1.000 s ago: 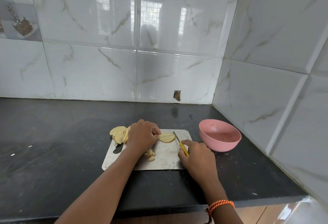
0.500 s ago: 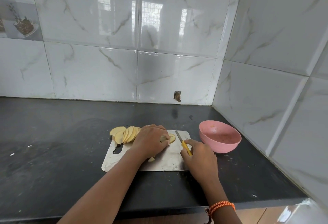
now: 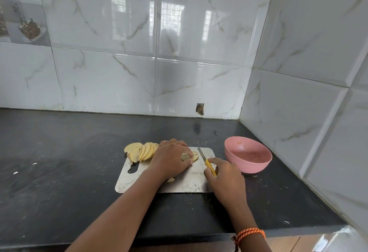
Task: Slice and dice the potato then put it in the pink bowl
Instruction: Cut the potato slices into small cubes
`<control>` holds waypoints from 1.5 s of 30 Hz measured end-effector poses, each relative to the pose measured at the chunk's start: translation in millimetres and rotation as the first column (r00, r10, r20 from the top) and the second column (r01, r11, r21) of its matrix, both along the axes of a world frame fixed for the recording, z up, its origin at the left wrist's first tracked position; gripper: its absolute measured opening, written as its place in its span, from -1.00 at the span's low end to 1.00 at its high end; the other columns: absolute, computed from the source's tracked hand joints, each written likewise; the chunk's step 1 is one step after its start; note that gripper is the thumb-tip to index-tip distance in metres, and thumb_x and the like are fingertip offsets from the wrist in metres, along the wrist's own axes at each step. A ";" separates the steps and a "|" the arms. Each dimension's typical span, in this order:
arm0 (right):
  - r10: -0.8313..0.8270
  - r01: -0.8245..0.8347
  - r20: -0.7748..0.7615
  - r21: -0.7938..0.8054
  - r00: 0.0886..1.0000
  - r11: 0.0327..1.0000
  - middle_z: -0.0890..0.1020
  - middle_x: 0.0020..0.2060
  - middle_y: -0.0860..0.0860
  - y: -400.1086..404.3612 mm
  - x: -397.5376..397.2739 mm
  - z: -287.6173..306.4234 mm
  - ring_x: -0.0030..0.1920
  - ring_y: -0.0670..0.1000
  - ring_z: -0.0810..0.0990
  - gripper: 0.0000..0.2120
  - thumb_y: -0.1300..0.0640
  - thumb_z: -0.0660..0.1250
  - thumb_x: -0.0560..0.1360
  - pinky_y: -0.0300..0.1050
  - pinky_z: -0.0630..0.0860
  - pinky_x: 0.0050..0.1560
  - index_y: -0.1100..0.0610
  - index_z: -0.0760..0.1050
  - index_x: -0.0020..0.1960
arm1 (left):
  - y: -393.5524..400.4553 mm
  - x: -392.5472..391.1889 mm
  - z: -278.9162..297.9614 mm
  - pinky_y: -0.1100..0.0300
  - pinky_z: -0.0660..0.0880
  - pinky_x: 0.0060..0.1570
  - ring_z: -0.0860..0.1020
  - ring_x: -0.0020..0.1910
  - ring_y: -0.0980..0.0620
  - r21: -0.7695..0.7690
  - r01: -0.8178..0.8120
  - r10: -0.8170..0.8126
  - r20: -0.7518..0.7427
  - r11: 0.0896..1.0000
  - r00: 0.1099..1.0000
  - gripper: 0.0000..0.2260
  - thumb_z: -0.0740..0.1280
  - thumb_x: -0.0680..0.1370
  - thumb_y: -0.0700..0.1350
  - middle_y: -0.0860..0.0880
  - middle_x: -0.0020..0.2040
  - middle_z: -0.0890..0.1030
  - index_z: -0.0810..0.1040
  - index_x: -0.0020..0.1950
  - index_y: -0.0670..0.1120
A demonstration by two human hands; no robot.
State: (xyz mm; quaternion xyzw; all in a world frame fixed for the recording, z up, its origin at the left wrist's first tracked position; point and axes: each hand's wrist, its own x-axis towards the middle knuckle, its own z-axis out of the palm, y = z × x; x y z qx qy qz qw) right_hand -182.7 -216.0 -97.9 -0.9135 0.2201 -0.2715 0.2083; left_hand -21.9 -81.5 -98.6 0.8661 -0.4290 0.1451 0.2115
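Potato slices (image 3: 141, 150) fanned at the far-left corner of the cutting board (image 3: 185, 184), some overhanging its edge onto the dark tabletop (image 3: 59, 162); probably set aside there to leave the middle free for cutting. Left hand (image 3: 170, 157) next, fingers curled down over a small stack of slices (image 3: 191, 156) near the board's far edge, pinning them flat, likely so they cannot slide under the blade. One small cut piece (image 3: 170, 180) peeking out beside the left wrist, near the board's middle. Right hand (image 3: 225, 178) clenched round the yellow handle of a knife (image 3: 207, 163), blade pointing away toward the far edge, lying just beside the held stack and apart from it; lined up, apparently, for a lengthwise cut. Orange thread band (image 3: 250, 233) on the right wrist. Pink bowl (image 3: 248, 157) just off the board's right edge, toward the tabletop's back-right corner by the tiled wall (image 3: 298, 72), holding no potato, only specks; close enough for an easy transfer. Dicing judged barely begun, with most slices whole.
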 end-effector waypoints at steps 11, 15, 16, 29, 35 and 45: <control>-0.004 0.004 -0.002 0.002 1.000 1.000 0.68 -0.13 -0.08 0.5 -2.5 1.9 -0.18 -0.10 0.56 -0.62 -0.09 0.32 0.57 -0.12 0.51 -0.16 -0.11 0.57 0.37 | -5.9 -8.2 1.6 0.04 0.38 0.32 0.49 0.23 0.09 0.014 -0.092 0.090 0.100 0.996 0.991 -0.74 0.30 0.65 0.17 0.19 0.28 0.63 0.73 0.18 0.15; -0.006 0.006 -0.006 0.000 1.000 1.000 0.67 -0.15 -0.10 1.4 -2.8 3.4 -0.20 -0.10 0.57 -0.63 -0.08 0.32 0.56 -0.13 0.49 -0.18 -0.11 0.57 0.36 | -6.0 -5.6 -3.0 0.08 0.40 0.36 0.52 0.30 0.07 -0.010 -0.100 0.100 0.067 0.995 0.993 -0.64 0.32 0.63 0.20 0.14 0.34 0.62 0.62 0.39 0.15; -0.008 0.008 -0.010 -0.001 1.000 1.000 0.67 -0.14 -0.10 1.4 -2.7 3.6 -0.19 -0.10 0.58 -0.63 -0.08 0.32 0.56 -0.12 0.50 -0.17 -0.11 0.57 0.36 | -5.7 -4.9 -3.8 0.07 0.42 0.37 0.53 0.32 0.05 0.002 -0.102 0.102 0.058 0.995 0.993 -0.59 0.31 0.63 0.21 0.12 0.36 0.61 0.59 0.45 0.13; 0.044 -0.049 -0.052 -0.113 0.998 0.992 0.63 -0.21 -0.07 6.8 -7.0 8.1 -0.20 -0.06 0.54 -0.68 -0.06 0.26 0.63 -0.10 0.46 -0.19 -0.10 0.55 0.35 | -8.4 -0.3 -6.4 0.09 0.48 0.28 0.50 0.30 0.06 0.049 -0.099 0.097 0.058 0.994 0.994 -0.61 0.29 0.66 0.23 0.15 0.30 0.63 0.69 0.33 0.05; 0.048 -0.068 -0.087 -0.233 0.995 0.970 0.63 -0.18 -0.02 10.3 -3.4 4.7 -0.21 0.04 0.53 -0.82 -0.05 0.16 0.65 -0.01 0.45 -0.22 -0.08 0.50 0.16 | -13.6 8.9 -17.1 0.12 0.51 0.12 0.51 0.17 0.10 0.050 -0.173 0.171 0.052 0.984 0.984 -0.61 0.28 0.59 0.31 0.17 0.12 0.67 0.73 0.15 0.08; 0.082 -0.112 -0.123 -0.266 0.989 0.957 0.66 -0.11 0.01 10.0 -1.8 1.3 -0.13 0.08 0.61 -0.74 -0.07 0.14 0.65 0.04 0.55 -0.14 -0.11 0.47 0.28 | -17.4 14.1 -23.3 0.12 0.52 0.08 0.50 0.13 0.11 0.026 -0.204 0.204 0.033 0.979 0.978 -0.63 0.32 0.58 0.30 0.18 0.09 0.68 0.74 0.14 0.09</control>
